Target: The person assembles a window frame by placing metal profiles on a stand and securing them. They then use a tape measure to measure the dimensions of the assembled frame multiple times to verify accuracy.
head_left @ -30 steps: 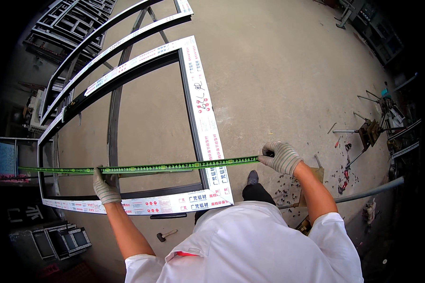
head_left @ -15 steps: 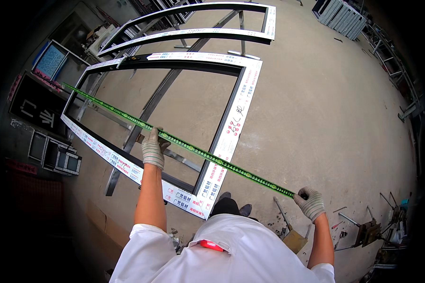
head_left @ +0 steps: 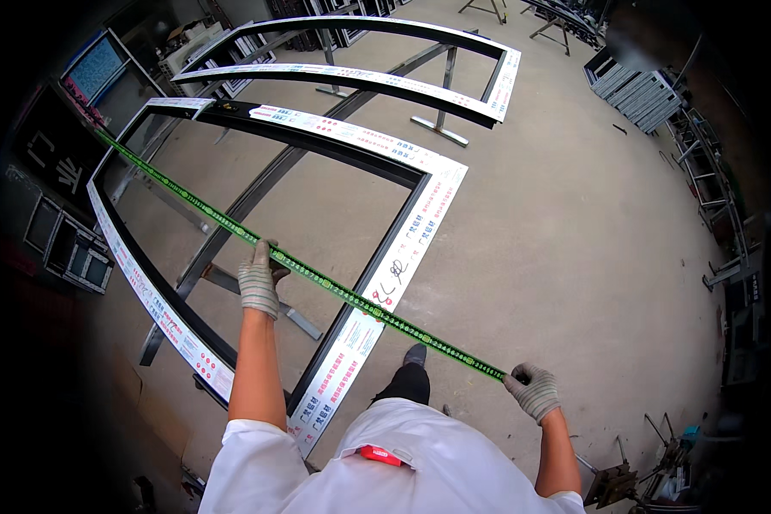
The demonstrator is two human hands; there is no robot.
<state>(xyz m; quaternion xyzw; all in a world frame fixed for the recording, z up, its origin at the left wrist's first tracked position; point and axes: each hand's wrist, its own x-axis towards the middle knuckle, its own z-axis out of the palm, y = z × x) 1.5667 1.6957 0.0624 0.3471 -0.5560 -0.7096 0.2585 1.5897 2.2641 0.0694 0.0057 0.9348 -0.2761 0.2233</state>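
A long green tape measure [head_left: 351, 296] stretches slantwise over a dark metal frame [head_left: 415, 231] covered with printed white film. In a striped work glove, my left hand [head_left: 259, 284] closes on the tape part-way along, above the frame's opening. My right hand [head_left: 533, 392], gloved alike, grips the tape's near right end, out beyond the frame's right bar. The fingers mostly hide what lies in that palm. Toward the far left the tape passes over the frame's end, where its tip is hard to make out.
A second film-covered frame [head_left: 507, 86] lies farther off, and steel stands [head_left: 441, 128] stand under the frames. At the far right lean stacked grey frames [head_left: 630, 90]. Metal tools [head_left: 612, 480] lie on the floor at lower right. Smaller frames [head_left: 81, 257] stand at left.
The view has shifted, so the near frame sits farther left and lower. Both hands still hold the tape, which now crosses the right bar farther from its near corner. One foot shows farther forward.
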